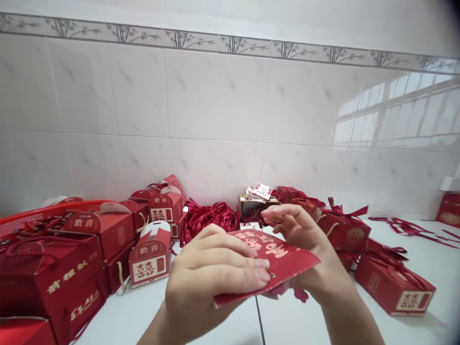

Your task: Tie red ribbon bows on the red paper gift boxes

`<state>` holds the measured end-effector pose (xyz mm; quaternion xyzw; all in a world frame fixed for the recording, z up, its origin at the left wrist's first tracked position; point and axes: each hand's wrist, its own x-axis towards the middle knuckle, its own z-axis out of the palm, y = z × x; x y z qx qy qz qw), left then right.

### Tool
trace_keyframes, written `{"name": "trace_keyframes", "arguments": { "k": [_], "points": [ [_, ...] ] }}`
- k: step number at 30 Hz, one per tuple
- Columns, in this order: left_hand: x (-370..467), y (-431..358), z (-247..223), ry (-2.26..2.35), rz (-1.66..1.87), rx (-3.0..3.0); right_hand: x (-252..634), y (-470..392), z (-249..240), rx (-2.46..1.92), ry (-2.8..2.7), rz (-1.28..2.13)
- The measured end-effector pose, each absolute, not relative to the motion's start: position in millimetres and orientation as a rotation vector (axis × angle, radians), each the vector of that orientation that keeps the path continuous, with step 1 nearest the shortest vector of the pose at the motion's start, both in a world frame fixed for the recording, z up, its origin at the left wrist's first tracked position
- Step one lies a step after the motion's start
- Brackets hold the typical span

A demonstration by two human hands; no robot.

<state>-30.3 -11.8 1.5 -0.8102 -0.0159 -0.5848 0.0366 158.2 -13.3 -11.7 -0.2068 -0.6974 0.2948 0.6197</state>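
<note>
My left hand (219, 263) is closed on a red folded-cardboard piece with gold lettering (283, 258), its fingers lying across the top face. The piece is held tilted above the white table, and a small hole shows near the fingertips. Behind its far right side is my right hand (296, 227), fingers loosely bent and apart above the cardboard; its thumb is hidden. A bit of dark red ribbon (301, 294) hangs below the cardboard near my right wrist. What lies under the cardboard is mostly hidden.
Red gift boxes (149, 258) are stacked at the left beside a red plastic basket (86, 205). A heap of dark red ribbon (212, 223) and an open box topped with small cards (260, 191) stand near the tiled wall. More ribbon-tied boxes (393, 282) sit at the right.
</note>
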Motion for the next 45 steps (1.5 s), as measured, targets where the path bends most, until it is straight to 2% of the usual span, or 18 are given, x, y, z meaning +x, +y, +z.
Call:
{"name": "trace_keyframes", "arguments": {
  "k": [5, 12, 20, 30, 37, 41, 45],
  "points": [
    [-33, -10, 3, -0.051, -1.822, -2.471, 156, -16, -12, -0.543, -1.590, 0.709],
    [-33, -5, 3, -0.183, -2.036, -2.305, 173, -27, -4, -0.883, -1.759, 0.492],
    [-35, 2, 1, -0.287, -2.203, -2.241, 179, -27, 0, -0.865, -1.937, 0.225],
    [-32, 1, 0, -0.318, -2.280, -2.243, 182, -17, -3, -0.954, -1.966, 0.205],
    [-31, 2, 0, -0.241, -2.169, -2.265, 219, -26, -5, -0.631, -1.669, 0.227],
    [-21, -1, 3, -0.192, -2.000, -2.293, 206, -42, -8, -0.326, -1.361, 0.245],
    [-11, -4, 4, -0.072, -1.836, -2.353, 181, -53, -6, -0.218, -1.094, 0.139]
  ]
}}
